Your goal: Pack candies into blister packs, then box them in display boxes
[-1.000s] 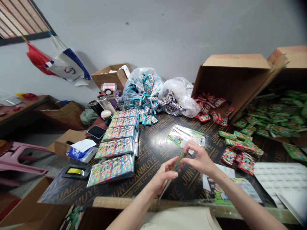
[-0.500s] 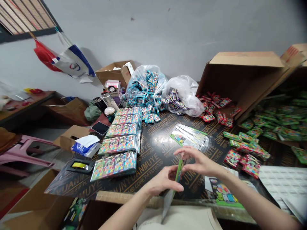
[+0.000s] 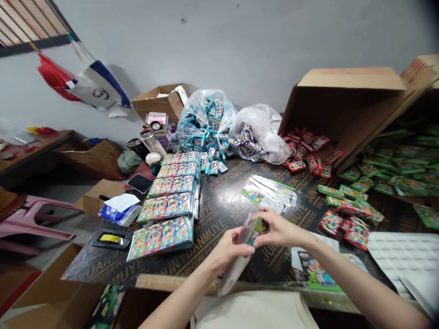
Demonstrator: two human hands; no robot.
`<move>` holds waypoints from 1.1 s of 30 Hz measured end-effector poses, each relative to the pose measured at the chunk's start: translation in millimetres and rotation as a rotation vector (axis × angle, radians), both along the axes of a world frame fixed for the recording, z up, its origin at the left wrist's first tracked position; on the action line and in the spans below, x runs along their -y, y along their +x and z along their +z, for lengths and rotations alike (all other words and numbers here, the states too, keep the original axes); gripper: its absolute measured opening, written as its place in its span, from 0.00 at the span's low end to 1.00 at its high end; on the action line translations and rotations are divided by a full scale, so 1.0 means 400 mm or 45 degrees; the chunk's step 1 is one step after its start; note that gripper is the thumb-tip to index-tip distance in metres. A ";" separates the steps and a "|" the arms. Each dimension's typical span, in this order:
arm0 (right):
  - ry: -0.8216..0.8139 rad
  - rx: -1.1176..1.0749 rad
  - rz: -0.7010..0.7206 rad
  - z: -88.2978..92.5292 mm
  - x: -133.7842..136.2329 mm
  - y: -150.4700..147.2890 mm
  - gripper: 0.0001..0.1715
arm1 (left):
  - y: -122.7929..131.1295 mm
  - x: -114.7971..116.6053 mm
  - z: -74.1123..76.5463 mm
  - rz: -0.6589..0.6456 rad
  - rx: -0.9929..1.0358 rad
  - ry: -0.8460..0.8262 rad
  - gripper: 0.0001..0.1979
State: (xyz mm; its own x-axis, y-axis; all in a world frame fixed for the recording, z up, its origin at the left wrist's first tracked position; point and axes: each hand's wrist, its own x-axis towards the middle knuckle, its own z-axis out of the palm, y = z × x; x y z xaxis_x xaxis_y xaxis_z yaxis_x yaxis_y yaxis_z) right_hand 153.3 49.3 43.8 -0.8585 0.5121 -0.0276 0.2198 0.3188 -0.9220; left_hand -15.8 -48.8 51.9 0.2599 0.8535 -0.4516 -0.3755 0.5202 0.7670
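Note:
Over the near edge of the dark plywood table [image 3: 219, 205], my left hand [image 3: 228, 249] grips a clear plastic sleeve [image 3: 236, 267] that hangs down toward my lap. My right hand [image 3: 279, 228] pinches a small green card pack [image 3: 258, 227] at the sleeve's open top, touching my left fingers. Just beyond the hands lies a stack of clear sleeves with green cards [image 3: 270, 194]. A row of filled colourful packs [image 3: 168, 205] runs along the left of the table.
Two plastic bags of small packs [image 3: 209, 123] sit at the back. A tipped cardboard box [image 3: 343, 109] spills red packs [image 3: 308, 155]; green packs [image 3: 394, 169] lie right. Loose red and green packs [image 3: 346, 214], white sheets [image 3: 401, 256], a phone [image 3: 140, 183] and bottles [image 3: 151, 144] stand around.
The pack and sleeve were held upright half a second ago; now my hands have closed together, the right hand pressing the pack at the sleeve's mouth. The view shifted slightly.

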 end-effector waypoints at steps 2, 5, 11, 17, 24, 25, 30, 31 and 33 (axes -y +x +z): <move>-0.019 -0.047 -0.185 -0.005 -0.006 -0.001 0.32 | -0.002 -0.001 -0.009 0.060 -0.013 -0.067 0.19; -0.097 -0.201 -0.691 -0.024 -0.006 -0.010 0.41 | -0.008 -0.010 -0.015 0.245 -0.034 -0.210 0.17; -0.889 -0.362 -0.570 -0.071 0.038 -0.045 0.26 | -0.001 -0.030 -0.034 0.311 -0.155 -0.168 0.15; -0.892 -0.474 -0.693 -0.067 0.030 -0.049 0.17 | -0.021 -0.042 -0.056 0.121 -0.689 0.096 0.18; -1.158 -0.297 -0.366 -0.122 0.078 -0.031 0.27 | -0.038 -0.072 -0.084 0.377 -0.566 0.113 0.16; -1.139 -0.284 -0.375 -0.133 0.084 -0.025 0.25 | -0.038 -0.072 -0.087 0.349 -0.511 0.089 0.16; -1.014 -0.301 -0.514 -0.157 0.070 0.007 0.26 | -0.030 -0.054 -0.095 0.044 -0.303 0.031 0.18; -0.988 -0.342 -0.553 -0.155 0.063 0.009 0.28 | -0.026 -0.052 -0.097 0.000 -0.287 0.048 0.18; -0.911 -0.442 -0.693 -0.147 0.052 0.007 0.28 | -0.015 -0.054 -0.103 -0.031 -0.262 0.108 0.18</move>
State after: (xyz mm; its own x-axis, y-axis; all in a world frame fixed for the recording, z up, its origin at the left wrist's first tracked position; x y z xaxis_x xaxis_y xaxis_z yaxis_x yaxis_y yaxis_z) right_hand 156.1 28.3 -15.1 -0.5273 0.8032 -0.2773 -0.1497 -0.4091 -0.9001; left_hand -21.9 -27.1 10.8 0.1908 0.8853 -0.4240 -0.1947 0.4575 0.8676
